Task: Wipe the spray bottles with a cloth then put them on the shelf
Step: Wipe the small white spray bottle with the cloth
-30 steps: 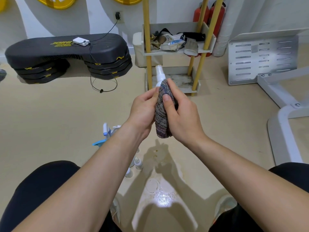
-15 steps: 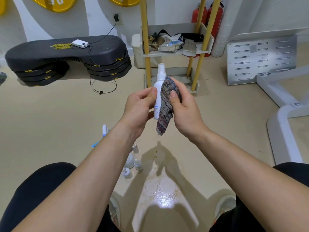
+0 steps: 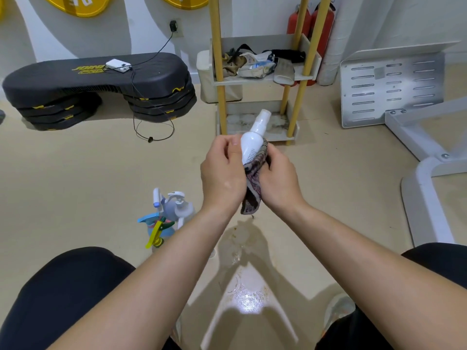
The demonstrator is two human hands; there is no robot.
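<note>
Holds a white spray bottle (image 3: 252, 142) in the left grip (image 3: 222, 173), thumb and fingers curled round its lower body. Has it tilted, cap end up and away to the right. Clasps a patterned cloth (image 3: 251, 198) in the right grip (image 3: 278, 180), pressing it against the bottle's lower right side, with the loose end hanging down between both wrists. Works raised above the floor (image 3: 75, 173), with the shelf (image 3: 252, 80) just beyond both grips. Shows more spray bottles (image 3: 171, 213) standing on the floor, below and left of the left grip.

spray bottle (image 3: 253, 140) before shelf (image 3: 252, 82) | other bottles (image 3: 173, 213) on floor (image 3: 75, 178), left | step platform (image 3: 101, 80) left of shelf
</note>
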